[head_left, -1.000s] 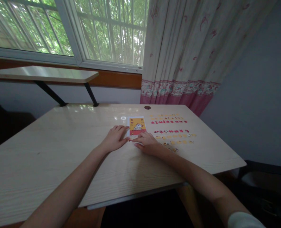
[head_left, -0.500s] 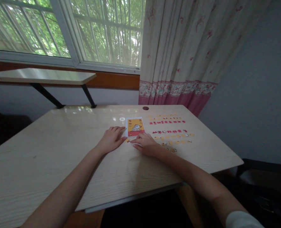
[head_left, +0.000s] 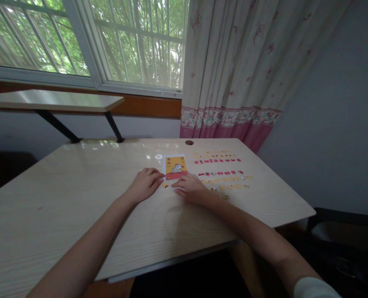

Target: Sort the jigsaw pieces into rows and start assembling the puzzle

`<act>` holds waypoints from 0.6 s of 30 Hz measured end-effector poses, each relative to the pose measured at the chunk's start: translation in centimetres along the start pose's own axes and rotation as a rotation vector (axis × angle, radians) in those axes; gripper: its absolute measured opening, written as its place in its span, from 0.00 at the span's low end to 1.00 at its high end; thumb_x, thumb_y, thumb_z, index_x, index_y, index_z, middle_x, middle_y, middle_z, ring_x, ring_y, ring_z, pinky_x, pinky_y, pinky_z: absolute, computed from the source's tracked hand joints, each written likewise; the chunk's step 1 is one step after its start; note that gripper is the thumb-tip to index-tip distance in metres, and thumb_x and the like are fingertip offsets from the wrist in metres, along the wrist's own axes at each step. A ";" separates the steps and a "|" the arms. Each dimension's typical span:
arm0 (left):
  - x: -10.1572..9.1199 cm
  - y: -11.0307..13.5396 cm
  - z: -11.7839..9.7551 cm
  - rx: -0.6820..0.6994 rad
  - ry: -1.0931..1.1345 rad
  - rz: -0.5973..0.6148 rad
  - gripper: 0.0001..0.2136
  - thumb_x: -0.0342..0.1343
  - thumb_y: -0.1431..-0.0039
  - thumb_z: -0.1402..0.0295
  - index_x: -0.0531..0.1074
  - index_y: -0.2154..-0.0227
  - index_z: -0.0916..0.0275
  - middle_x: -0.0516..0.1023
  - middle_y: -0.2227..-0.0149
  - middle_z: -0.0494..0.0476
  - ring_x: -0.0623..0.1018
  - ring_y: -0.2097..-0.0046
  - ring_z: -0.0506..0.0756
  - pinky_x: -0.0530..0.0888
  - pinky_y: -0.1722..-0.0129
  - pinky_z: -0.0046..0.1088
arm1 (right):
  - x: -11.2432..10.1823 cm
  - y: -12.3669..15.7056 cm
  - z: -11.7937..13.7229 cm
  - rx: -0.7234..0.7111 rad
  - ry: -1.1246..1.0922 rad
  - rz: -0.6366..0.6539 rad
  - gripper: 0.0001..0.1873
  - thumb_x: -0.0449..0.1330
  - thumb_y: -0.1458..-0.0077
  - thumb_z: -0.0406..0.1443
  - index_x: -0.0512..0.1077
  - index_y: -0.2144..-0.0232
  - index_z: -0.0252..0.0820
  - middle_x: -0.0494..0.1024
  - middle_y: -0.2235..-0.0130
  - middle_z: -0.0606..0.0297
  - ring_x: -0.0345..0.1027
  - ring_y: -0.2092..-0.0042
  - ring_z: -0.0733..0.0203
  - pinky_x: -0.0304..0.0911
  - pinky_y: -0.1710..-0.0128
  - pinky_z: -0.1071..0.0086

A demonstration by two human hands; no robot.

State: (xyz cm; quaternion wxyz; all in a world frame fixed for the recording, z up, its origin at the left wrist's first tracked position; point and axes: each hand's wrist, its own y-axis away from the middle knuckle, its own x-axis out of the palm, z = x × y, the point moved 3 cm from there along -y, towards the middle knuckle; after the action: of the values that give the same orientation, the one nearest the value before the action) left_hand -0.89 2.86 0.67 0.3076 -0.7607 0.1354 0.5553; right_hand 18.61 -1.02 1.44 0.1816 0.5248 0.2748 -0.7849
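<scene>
The pale wooden desk (head_left: 109,231) gives long reach to the left of the left hand (head_left: 144,184), with its near edge well back toward the person and its rounded right corner well beyond the right forearm. At the far edge, a round cable hole (head_left: 189,142) lies beyond the picture card (head_left: 175,165), and a raised shelf (head_left: 53,100) stands over the far left part.

To the right, rows of small jigsaw pieces (head_left: 230,173), red and yellow, run roughly crosswise; the right hand (head_left: 190,186) and forearm hide some of the nearer ones.

The card lies flat between and just beyond the hands. Its long axis appears to run away from the person, the top slightly left; the red band is nearest the person, the orange field and white cartoon animal upright.

Left fingers lie close together at the card's left edge, thumb a narrow gap below. The right index points left, thumb tucked near it. A small orange-and-red piece (head_left: 165,186) lies between the hands' tips; whether either grips it, I cannot tell.
</scene>
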 end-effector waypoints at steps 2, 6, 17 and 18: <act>0.1 0.0 0.1 0.005 0.004 -0.005 0.16 0.44 0.40 0.60 0.72 0.56 0.57 0.72 0.58 0.59 0.69 0.56 0.59 0.66 0.55 0.41 | -1.3 0.0 -0.6 0.022 0.014 -0.041 0.13 0.55 0.44 0.40 0.73 0.57 0.46 0.73 0.59 0.61 0.61 0.55 0.59 0.54 0.55 0.63; 0.1 0.1 0.0 0.002 -0.005 -0.018 0.15 0.44 0.40 0.60 0.72 0.56 0.56 0.72 0.57 0.59 0.68 0.55 0.59 0.67 0.56 0.41 | -5.1 -0.1 -4.4 0.117 0.038 -0.193 0.12 0.53 0.43 0.38 0.74 0.61 0.42 0.76 0.61 0.60 0.64 0.57 0.60 0.55 0.55 0.64; -0.2 0.1 -0.4 -0.022 -0.019 0.012 0.16 0.43 0.39 0.61 0.70 0.54 0.59 0.72 0.56 0.60 0.68 0.55 0.60 0.66 0.55 0.40 | -9.0 -2.0 -19.6 0.484 0.250 0.091 0.10 0.58 0.50 0.30 0.77 0.65 0.38 0.79 0.67 0.58 0.70 0.68 0.63 0.58 0.66 0.74; -0.3 0.1 -0.5 -0.024 -0.023 0.010 0.16 0.43 0.39 0.61 0.70 0.54 0.59 0.72 0.56 0.60 0.68 0.55 0.60 0.66 0.55 0.40 | -8.8 -2.2 -19.9 0.480 0.245 0.120 0.10 0.59 0.51 0.30 0.77 0.64 0.38 0.79 0.68 0.59 0.69 0.69 0.64 0.58 0.67 0.74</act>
State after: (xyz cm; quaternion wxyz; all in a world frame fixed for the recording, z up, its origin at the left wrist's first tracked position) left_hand -0.69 2.46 0.97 0.2972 -0.7573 0.1293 0.5670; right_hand 35.09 13.05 4.19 0.0635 0.6592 0.0695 -0.7460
